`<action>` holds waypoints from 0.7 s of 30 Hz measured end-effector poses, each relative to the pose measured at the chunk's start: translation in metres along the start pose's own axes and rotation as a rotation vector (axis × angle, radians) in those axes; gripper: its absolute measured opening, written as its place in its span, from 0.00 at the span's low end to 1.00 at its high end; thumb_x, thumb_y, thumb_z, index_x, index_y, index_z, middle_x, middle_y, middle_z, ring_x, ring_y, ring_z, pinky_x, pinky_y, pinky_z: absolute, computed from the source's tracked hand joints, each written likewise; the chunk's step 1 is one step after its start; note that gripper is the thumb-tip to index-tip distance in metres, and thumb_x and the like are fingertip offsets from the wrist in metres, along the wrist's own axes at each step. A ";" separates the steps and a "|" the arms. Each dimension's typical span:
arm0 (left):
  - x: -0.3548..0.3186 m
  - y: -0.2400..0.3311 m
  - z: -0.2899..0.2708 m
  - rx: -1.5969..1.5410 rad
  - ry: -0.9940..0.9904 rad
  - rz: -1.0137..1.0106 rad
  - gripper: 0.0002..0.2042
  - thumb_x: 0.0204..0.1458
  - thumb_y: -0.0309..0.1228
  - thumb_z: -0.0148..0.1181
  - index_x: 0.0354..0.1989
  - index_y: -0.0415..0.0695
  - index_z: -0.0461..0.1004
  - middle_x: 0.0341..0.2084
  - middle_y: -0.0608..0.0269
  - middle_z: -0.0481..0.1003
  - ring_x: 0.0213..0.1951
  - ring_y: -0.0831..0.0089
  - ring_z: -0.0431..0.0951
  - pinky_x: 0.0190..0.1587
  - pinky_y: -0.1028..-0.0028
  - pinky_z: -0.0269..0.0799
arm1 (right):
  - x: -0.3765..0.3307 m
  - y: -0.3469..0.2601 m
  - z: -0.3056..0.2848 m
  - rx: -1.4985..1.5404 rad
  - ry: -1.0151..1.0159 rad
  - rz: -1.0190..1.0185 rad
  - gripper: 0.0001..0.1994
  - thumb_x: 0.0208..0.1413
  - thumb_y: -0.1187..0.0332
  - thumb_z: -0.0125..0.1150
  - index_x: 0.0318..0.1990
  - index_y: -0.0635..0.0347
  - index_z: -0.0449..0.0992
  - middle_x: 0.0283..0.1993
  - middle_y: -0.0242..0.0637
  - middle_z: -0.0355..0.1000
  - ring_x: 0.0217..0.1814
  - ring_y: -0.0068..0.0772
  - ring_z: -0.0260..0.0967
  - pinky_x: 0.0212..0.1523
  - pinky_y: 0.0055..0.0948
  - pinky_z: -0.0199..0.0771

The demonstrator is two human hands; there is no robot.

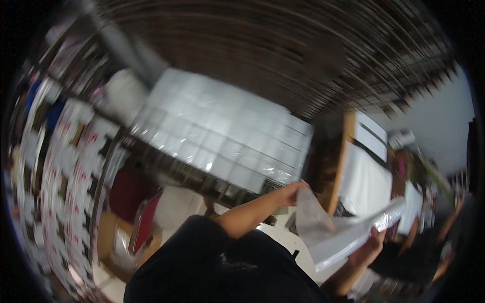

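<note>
A roll of clear plastic film [361,235] lies tilted across my right hand [370,250], whose fingers wrap round it from below. Some film has come off the roll and spans the gap to my left hand [294,194]. That hand pinches a corner of the loose sheet, with the arm stretched forward. Between the two hands the film hangs slack and partly see-through. Motion blurs the picture, so the fingertips are not sharp.
A large block of white plastic-wrapped packs [217,131] stands ahead. Left are racks with rows of white goods [63,166], a red chair [144,222] and an open cardboard box [111,252]. White sheets [364,182] lie by a wooden edge; another person's arms [449,222] show far right.
</note>
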State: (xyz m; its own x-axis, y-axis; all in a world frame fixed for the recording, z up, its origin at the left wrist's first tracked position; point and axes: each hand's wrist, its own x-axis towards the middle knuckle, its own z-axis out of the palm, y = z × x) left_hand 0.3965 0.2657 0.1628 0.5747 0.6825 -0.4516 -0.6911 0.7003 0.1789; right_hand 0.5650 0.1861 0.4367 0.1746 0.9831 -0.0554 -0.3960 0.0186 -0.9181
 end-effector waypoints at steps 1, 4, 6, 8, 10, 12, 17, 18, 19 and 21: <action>0.008 -0.002 -0.021 0.072 0.057 0.004 0.10 0.41 0.35 0.58 0.30 0.43 0.72 0.30 0.62 0.72 0.34 0.68 0.73 0.41 0.69 0.69 | -0.001 0.009 0.003 -0.064 0.097 0.003 0.29 0.42 0.68 0.52 0.56 0.57 0.56 0.43 0.35 0.64 0.44 0.33 0.64 0.45 0.34 0.67; -0.038 0.033 -0.038 0.008 0.225 0.169 0.06 0.38 0.26 0.56 0.26 0.42 0.72 0.26 0.61 0.72 0.28 0.68 0.73 0.32 0.68 0.70 | 0.016 0.033 0.013 -0.122 -0.365 0.117 0.27 0.43 0.67 0.49 0.56 0.57 0.57 0.46 0.34 0.64 0.48 0.32 0.62 0.51 0.32 0.63; -0.069 0.070 -0.077 -0.043 0.345 0.369 0.05 0.36 0.23 0.56 0.25 0.42 0.72 0.24 0.60 0.72 0.25 0.69 0.72 0.27 0.68 0.70 | 0.015 0.059 0.070 -0.202 -0.206 0.205 0.26 0.42 0.68 0.48 0.55 0.57 0.58 0.47 0.34 0.64 0.50 0.33 0.61 0.53 0.33 0.61; -0.128 0.126 -0.120 0.000 0.451 0.551 0.04 0.37 0.24 0.56 0.24 0.42 0.72 0.23 0.61 0.71 0.24 0.71 0.70 0.26 0.72 0.68 | 0.017 0.085 0.129 -0.235 -0.162 0.294 0.26 0.41 0.69 0.48 0.53 0.57 0.60 0.48 0.35 0.64 0.51 0.34 0.60 0.55 0.34 0.59; -0.200 0.180 -0.138 -0.098 0.566 0.746 0.05 0.39 0.25 0.55 0.27 0.44 0.72 0.23 0.64 0.70 0.27 0.72 0.71 0.26 0.74 0.66 | 0.024 0.127 0.163 -0.177 -0.255 0.418 0.26 0.39 0.72 0.47 0.52 0.58 0.60 0.48 0.37 0.63 0.51 0.36 0.60 0.52 0.35 0.61; -0.273 0.229 -0.171 -0.061 0.712 0.815 0.10 0.39 0.26 0.56 0.33 0.47 0.73 0.24 0.66 0.70 0.27 0.73 0.69 0.28 0.72 0.65 | 0.028 0.177 0.202 -0.207 -0.372 0.519 0.25 0.39 0.75 0.46 0.51 0.57 0.61 0.47 0.38 0.62 0.48 0.36 0.61 0.46 0.34 0.65; -0.435 0.296 -0.226 0.102 0.953 1.057 0.19 0.38 0.23 0.49 0.44 0.46 0.70 0.24 0.68 0.69 0.25 0.79 0.66 0.29 0.78 0.61 | 0.020 0.297 0.303 -0.513 -0.590 0.680 0.17 0.43 0.77 0.51 0.43 0.53 0.63 0.36 0.32 0.68 0.35 0.24 0.65 0.27 0.23 0.65; -0.456 0.301 -0.253 0.097 0.999 1.136 0.18 0.40 0.22 0.50 0.43 0.46 0.71 0.24 0.68 0.69 0.25 0.79 0.66 0.28 0.80 0.61 | 0.016 0.319 0.324 -0.563 -0.635 0.662 0.16 0.43 0.76 0.54 0.41 0.53 0.63 0.36 0.33 0.69 0.35 0.23 0.65 0.25 0.23 0.64; -0.476 0.304 -0.279 0.151 1.076 1.170 0.16 0.42 0.22 0.50 0.43 0.46 0.71 0.26 0.68 0.69 0.26 0.80 0.67 0.28 0.80 0.61 | 0.013 0.340 0.341 -0.620 -0.675 0.642 0.15 0.43 0.76 0.56 0.40 0.53 0.63 0.35 0.33 0.69 0.34 0.23 0.65 0.23 0.24 0.63; -0.514 0.311 -0.291 0.156 1.171 1.186 0.18 0.42 0.22 0.52 0.44 0.50 0.71 0.29 0.71 0.69 0.27 0.81 0.66 0.28 0.81 0.61 | 0.014 0.390 0.363 -0.664 -0.714 0.629 0.15 0.44 0.75 0.57 0.40 0.54 0.63 0.35 0.33 0.69 0.34 0.23 0.66 0.22 0.23 0.64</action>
State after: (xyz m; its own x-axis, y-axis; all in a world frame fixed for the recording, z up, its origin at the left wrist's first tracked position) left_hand -0.2409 0.0717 0.1963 -0.8635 0.3498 -0.3634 -0.3853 0.0075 0.9228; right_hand 0.0860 0.2737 0.2203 -0.5172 0.6677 -0.5354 0.3563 -0.4008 -0.8440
